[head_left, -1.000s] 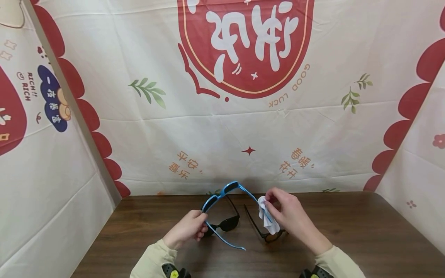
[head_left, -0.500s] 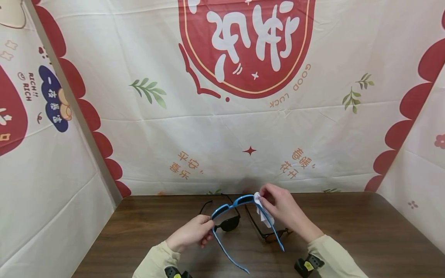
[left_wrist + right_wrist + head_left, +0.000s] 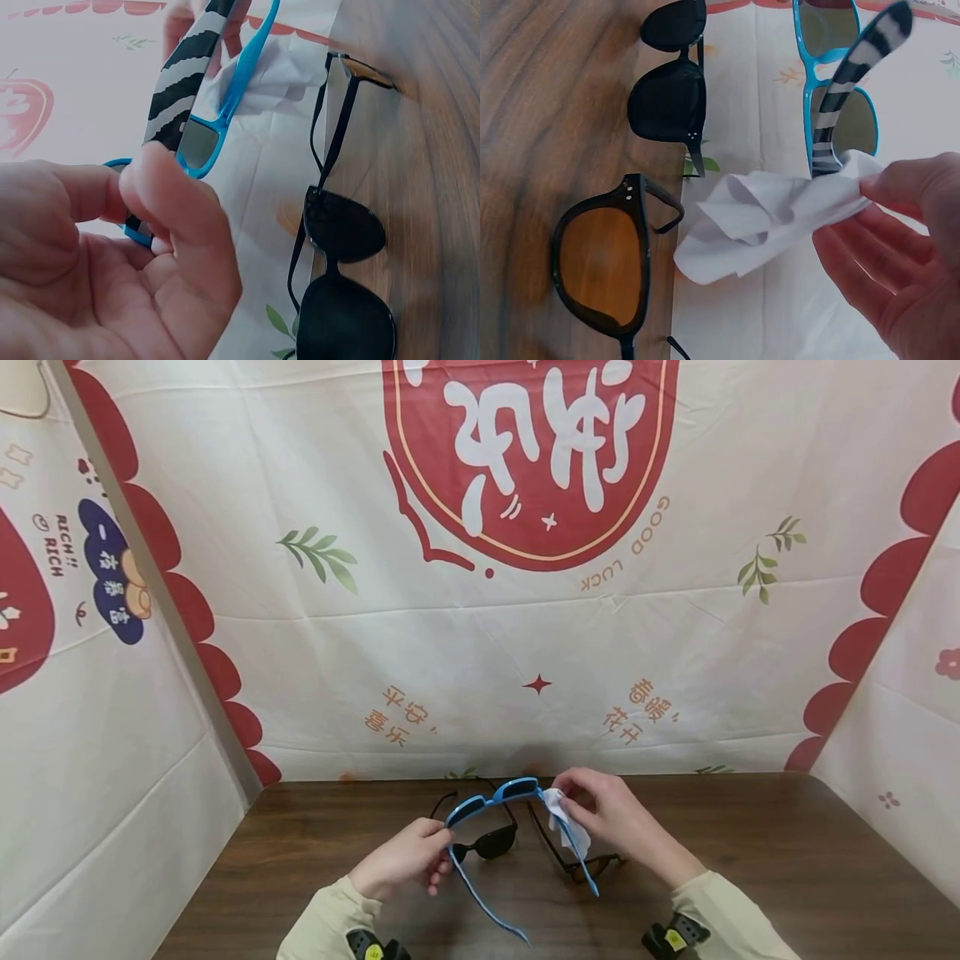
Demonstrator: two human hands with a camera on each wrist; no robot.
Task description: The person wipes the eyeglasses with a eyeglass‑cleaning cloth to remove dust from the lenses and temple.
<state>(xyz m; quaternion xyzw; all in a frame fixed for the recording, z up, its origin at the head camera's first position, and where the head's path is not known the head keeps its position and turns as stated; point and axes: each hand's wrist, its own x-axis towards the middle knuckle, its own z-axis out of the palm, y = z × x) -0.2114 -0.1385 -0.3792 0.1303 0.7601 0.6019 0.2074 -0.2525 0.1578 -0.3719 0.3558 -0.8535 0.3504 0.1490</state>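
Blue-framed sunglasses with striped temples are held up above the table, arms spread toward me. My left hand pinches them between thumb and fingers at the left hinge; the left wrist view shows the thumb on the striped temple. My right hand pinches a crumpled white cloth against the frame's right hinge end. In the right wrist view the cloth hangs from thumb and fingertips and covers the hinge part of the striped temple. The curled right fingers are partly behind the cloth.
Black sunglasses with dark lenses lie on the brown wooden table, below the blue pair. Right of them are black-framed glasses with orange lenses. A white printed curtain stands behind the table's back edge.
The blue sunglasses have tilted lower and turned rightward since a second ago. My right hand and the cloth have shifted from along the right temple up to its hinge end.
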